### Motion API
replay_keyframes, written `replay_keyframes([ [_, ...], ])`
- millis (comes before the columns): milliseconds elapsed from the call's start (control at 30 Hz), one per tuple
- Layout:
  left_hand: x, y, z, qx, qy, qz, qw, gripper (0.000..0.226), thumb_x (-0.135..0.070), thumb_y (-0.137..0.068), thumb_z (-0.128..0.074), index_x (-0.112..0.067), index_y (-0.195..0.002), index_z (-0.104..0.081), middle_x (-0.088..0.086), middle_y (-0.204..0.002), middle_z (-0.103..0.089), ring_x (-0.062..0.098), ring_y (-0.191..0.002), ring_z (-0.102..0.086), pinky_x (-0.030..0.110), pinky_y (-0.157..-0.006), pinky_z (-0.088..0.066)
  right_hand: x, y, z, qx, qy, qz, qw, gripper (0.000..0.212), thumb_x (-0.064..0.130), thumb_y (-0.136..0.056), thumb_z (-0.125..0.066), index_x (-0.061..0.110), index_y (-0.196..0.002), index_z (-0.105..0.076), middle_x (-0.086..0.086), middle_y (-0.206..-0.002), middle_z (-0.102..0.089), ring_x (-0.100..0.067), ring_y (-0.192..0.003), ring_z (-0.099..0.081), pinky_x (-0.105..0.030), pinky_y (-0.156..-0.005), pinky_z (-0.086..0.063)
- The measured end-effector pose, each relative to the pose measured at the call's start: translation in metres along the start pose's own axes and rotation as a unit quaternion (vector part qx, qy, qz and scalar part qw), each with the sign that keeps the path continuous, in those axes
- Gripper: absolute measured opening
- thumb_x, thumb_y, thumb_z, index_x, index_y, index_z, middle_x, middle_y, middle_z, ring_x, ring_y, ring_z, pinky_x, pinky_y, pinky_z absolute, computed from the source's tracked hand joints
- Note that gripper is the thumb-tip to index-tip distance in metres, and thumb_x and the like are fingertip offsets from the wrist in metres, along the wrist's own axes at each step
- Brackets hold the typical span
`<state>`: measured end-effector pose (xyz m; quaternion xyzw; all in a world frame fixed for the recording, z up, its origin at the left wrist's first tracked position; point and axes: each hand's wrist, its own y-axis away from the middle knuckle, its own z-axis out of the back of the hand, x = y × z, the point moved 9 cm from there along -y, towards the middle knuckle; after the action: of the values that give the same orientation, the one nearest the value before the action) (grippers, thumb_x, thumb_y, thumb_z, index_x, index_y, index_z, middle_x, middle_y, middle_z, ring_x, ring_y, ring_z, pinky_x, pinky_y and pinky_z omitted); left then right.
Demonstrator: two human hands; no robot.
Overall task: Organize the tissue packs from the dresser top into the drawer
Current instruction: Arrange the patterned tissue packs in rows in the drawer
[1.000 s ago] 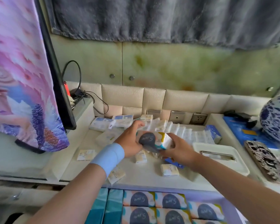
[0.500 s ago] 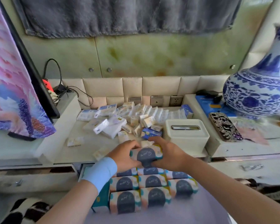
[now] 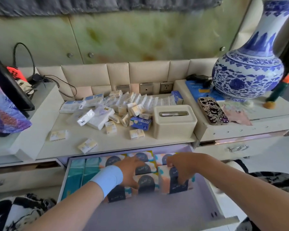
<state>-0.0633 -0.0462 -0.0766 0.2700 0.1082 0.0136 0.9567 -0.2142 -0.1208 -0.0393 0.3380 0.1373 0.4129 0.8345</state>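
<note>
Tissue packs (image 3: 146, 184) in drawer (image 3: 213, 197) | left hand (image 3: 129, 171), right hand (image 3: 182, 167) resting on them | grip unclear, blurred

Two bare hands, left hand (image 3: 130, 172) and right hand (image 3: 182, 165); one open pale drawer (image 3: 157, 212) holding two teal tissue packs (image 3: 81, 174) and roughly eight pastel packs with dark round labels (image 3: 146, 185), some hidden; one beige tissue box (image 3: 173, 125); one blue-and-white porcelain vase (image 3: 248, 72); three wall sockets (image 3: 146, 88)
</note>
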Motion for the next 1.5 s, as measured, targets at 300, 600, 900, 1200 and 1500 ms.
replay_keyframes([
  [300,0.002,-0.021,-0.024,-0.008,-0.097,-0.010,0.995,0.097,-0.041,-0.073,-0.079,-0.042,-0.148,-0.019,0.000,-0.159,-0.010,0.032,-0.143,-0.017,0.048,-0.106,-0.040,-0.013,-0.030,-0.032,-0.130,0.093,-0.021,0.987,0.059,0.037,-0.081,-0.071,0.031,-0.135,-0.048,-0.004,-0.129,-0.055,-0.027,-0.106,-0.062,-0.030,-0.073,-0.044],
  [600,0.060,0.007,-0.031,0.039,-0.163,0.092,0.981,0.136,-0.040,-0.065,-0.086,-0.026,-0.154,0.016,0.006,-0.163,0.012,0.031,-0.150,0.006,0.045,-0.121,-0.017,0.005,-0.057,-0.047,-0.211,0.169,-0.026,0.962,0.085,0.041,-0.078,-0.075,0.013,-0.140,-0.024,-0.015,-0.134,-0.043,-0.030,-0.115,-0.049,-0.040,-0.092,-0.047],
  [900,0.076,0.012,-0.043,0.001,-0.172,0.100,0.980,0.121,-0.033,-0.077,-0.074,-0.023,-0.154,0.018,0.010,-0.162,0.018,0.031,-0.150,0.012,0.045,-0.120,-0.012,0.056,-0.071,-0.051,-0.189,0.131,0.090,0.969,0.122,0.060,-0.074,-0.074,0.035,-0.151,0.018,-0.010,-0.162,0.021,-0.037,-0.150,0.013,-0.062,-0.118,-0.008],
  [1200,0.039,-0.010,-0.038,-0.063,-0.165,0.057,0.983,0.104,-0.047,-0.081,-0.066,-0.024,-0.156,0.003,0.005,-0.164,0.007,0.030,-0.150,0.005,0.052,-0.118,-0.012,0.043,-0.079,-0.058,-0.210,0.171,0.047,0.961,0.105,0.054,-0.089,-0.056,0.030,-0.152,0.025,-0.016,-0.162,0.019,-0.038,-0.150,0.010,-0.063,-0.117,-0.008],
  [1500,0.048,-0.013,-0.038,-0.029,-0.033,0.117,0.992,0.135,-0.053,-0.061,-0.080,-0.036,-0.151,0.020,0.000,-0.160,0.027,0.031,-0.150,0.013,0.052,-0.117,-0.022,0.013,-0.072,-0.054,-0.156,0.194,0.036,0.968,0.135,0.052,-0.069,-0.082,0.030,-0.151,0.023,-0.013,-0.161,0.025,-0.039,-0.149,0.014,-0.063,-0.114,-0.018],
])
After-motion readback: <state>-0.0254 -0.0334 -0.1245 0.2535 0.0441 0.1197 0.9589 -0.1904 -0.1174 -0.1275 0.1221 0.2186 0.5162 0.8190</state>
